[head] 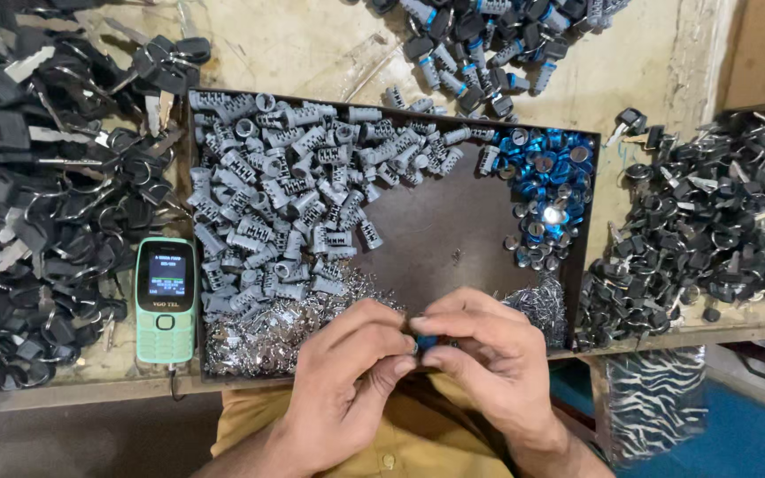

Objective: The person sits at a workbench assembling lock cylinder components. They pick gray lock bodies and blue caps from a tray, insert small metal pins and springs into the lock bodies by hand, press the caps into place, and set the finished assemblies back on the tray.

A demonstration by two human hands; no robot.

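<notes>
Held part: a small blue-and-dark lock piece (424,342), mostly hidden, sits at lower centre of the frame, between the fingertips of both hands.
Left hand (347,367): grip pressed together on the piece from the left; fingers curl inward, thumb underneath.
Right hand (489,354): grip pinching the same piece from the right, fingers laid over its top.
Key relation: the piece lies exactly where the two grips meet, so neither hand is nearer. Its long axis cannot be told; too little of it shows.
Position over tray: the hands hover just above the near edge of the shallow dark metal tray (440,235), at the lower middle of the frame.
Tray contents, left: a heap of grey ribbed metal lock cylinders (285,190) fills the upper left and left part.
Tray contents, right: a cluster of blue round metal caps (546,190) lies in the upper right corner.
Tray contents, near edge: small shiny silver pins (263,332) are spread just left of the left hand, and a smaller patch lies just right of the right hand.
Bench (312,44): worn pale surface, crowded.
Left of frame: black-headed keys on rings (42,204), piled.
Right of frame: a second pile of small black lock parts and keys (710,221).
Beside tray: a mint-green push-button phone (166,301), screen lit, touching the tray's left wall.
Room: only the tray's bare middle lies open, just beyond the hands.
</notes>
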